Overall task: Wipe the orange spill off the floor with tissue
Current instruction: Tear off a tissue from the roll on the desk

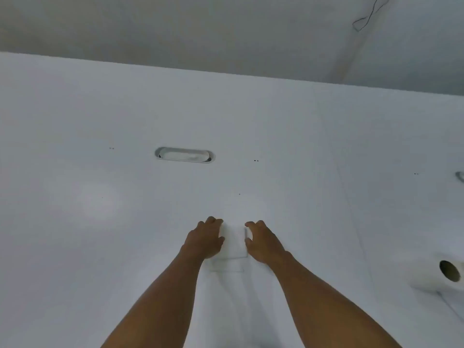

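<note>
Both bare forearms reach forward over a white table surface (100, 172), and between the two hands lies a folded white tissue (233, 243), hard to separate from the surface because both are nearly the same white. The left hand (204, 238) sits palm-down on the tissue's left edge, fingers curled and close together, their tips at the far left corner of the sheet and the thumb tucked in against its side. The right hand (263, 241) mirrors it on the right edge, fingers curved, the fingertips just past the far right corner and the thumb pressing a small raised fold of the sheet; both hands touch the tissue with bent fingers, though whether they pinch it or only press on it cannot be told. The tissue is roughly rectangular, lying flat, its long axis running away from the person, from the heels of the hands toward the fingertips; its near edge shows just behind the palms, with a faint second layer or shadow line below that. Beyond the fingertips, well apart, an oval recessed slot (184, 154) is set in the surface. Far to the right of the right hand's fingers, a toilet paper roll (442, 275) lies on its side, its dark core opening facing the camera. No orange spill shows anywhere in view.
</note>
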### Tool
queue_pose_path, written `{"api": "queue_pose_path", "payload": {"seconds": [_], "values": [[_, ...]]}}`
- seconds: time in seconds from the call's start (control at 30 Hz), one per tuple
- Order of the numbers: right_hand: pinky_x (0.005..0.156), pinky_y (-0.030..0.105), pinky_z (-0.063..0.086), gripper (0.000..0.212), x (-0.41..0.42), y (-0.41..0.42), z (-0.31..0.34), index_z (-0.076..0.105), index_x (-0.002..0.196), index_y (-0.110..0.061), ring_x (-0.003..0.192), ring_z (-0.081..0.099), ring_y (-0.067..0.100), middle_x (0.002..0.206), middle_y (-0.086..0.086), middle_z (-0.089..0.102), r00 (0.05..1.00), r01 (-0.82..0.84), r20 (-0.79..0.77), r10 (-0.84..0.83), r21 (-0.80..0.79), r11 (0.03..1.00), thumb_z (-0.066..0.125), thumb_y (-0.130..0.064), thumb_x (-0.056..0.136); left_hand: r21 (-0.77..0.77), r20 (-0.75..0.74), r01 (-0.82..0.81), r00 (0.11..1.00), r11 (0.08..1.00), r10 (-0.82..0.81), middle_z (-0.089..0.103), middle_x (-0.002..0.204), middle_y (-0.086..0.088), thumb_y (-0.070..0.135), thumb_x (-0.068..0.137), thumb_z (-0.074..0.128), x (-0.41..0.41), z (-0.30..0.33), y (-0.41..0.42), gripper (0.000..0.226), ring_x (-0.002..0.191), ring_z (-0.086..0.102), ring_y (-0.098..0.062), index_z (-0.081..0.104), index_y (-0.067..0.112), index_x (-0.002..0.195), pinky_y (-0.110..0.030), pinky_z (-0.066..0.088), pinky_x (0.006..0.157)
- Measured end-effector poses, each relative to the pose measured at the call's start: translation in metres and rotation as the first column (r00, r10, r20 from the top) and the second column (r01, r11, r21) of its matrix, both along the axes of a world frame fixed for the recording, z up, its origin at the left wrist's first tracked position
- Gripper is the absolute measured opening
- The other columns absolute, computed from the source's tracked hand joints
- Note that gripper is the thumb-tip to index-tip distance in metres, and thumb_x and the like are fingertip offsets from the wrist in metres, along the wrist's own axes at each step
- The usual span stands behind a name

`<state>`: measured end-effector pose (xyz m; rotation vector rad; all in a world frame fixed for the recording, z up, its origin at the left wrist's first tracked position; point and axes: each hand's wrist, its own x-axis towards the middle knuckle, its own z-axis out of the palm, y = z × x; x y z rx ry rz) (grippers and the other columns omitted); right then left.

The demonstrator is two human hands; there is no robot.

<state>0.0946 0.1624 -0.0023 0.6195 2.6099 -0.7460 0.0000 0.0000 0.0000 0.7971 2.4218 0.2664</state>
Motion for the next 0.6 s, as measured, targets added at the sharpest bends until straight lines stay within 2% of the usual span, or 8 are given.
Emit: {"api": "queue_pose_path", "payload": {"seconds": [0.23,0.37,0.47,0.53,0.6], "values": [[0.087,0.032,0.053,0.047,-0.013,-0.001,-0.012,0.052,0.134,-0.028,0.110,0.054,0.021,0.124,0.004,0.045,0.998,0.019,-0.059,-0.017,0.031,0.999,0.065,-0.038,0.090,-0.008,-0.049,-0.059,0.997,0.998,0.059,0.042,0.137,-0.002,0.024,0.090,0.066,-0.010,-0.014,0.012,0.046,0.117,0.048,-0.026,0.049,0.018,0.133,-0.036,0.051,0.081],[0.078,0.031,0.054,0.026,-0.020,-0.006,-0.016,0.058,0.116,-0.026,0.102,0.053,0.020,0.115,0.002,0.046,0.997,0.039,-0.074,-0.035,0.063,0.997,0.065,-0.028,0.091,-0.010,-0.028,-0.118,0.993,0.993,0.117,0.045,0.127,-0.003,0.020,0.091,0.061,-0.011,-0.020,0.016,0.024,0.111,0.045,-0.024,0.059,0.019,0.115,-0.040,0.049,0.086],[0.076,0.030,0.053,0.014,-0.025,-0.005,-0.018,0.063,0.105,-0.021,0.099,0.053,0.019,0.110,0.001,0.046,0.994,0.088,-0.074,-0.084,0.052,0.995,0.063,-0.024,0.091,-0.027,0.003,-0.128,0.992,0.991,0.128,0.046,0.124,-0.002,0.022,0.091,0.058,-0.013,-0.021,0.019,0.023,0.115,0.042,-0.025,0.061,0.019,0.114,-0.040,0.045,0.088],[0.073,0.027,0.049,0.010,-0.026,-0.005,-0.017,0.065,0.099,-0.018,0.096,0.055,0.019,0.107,0.001,0.049,0.991,0.113,-0.075,-0.111,0.023,0.993,0.063,-0.022,0.090,-0.016,0.052,-0.158,0.986,0.987,0.159,0.050,0.120,-0.003,0.026,0.092,0.057,-0.015,-0.020,0.017,0.021,0.116,0.043,-0.025,0.061,0.019,0.112,-0.038,0.044,0.088],[0.065,0.024,0.044,0.002,-0.026,-0.003,-0.015,0.064,0.085,-0.017,0.084,0.057,0.019,0.093,0.000,0.056,0.975,0.194,-0.101,-0.198,-0.050,0.980,0.063,-0.018,0.086,0.054,0.159,-0.246,0.959,0.968,0.235,0.058,0.111,-0.005,0.030,0.092,0.058,-0.016,-0.018,0.015,0.016,0.109,0.051,-0.025,0.059,0.020,0.104,-0.036,0.045,0.084]]}}
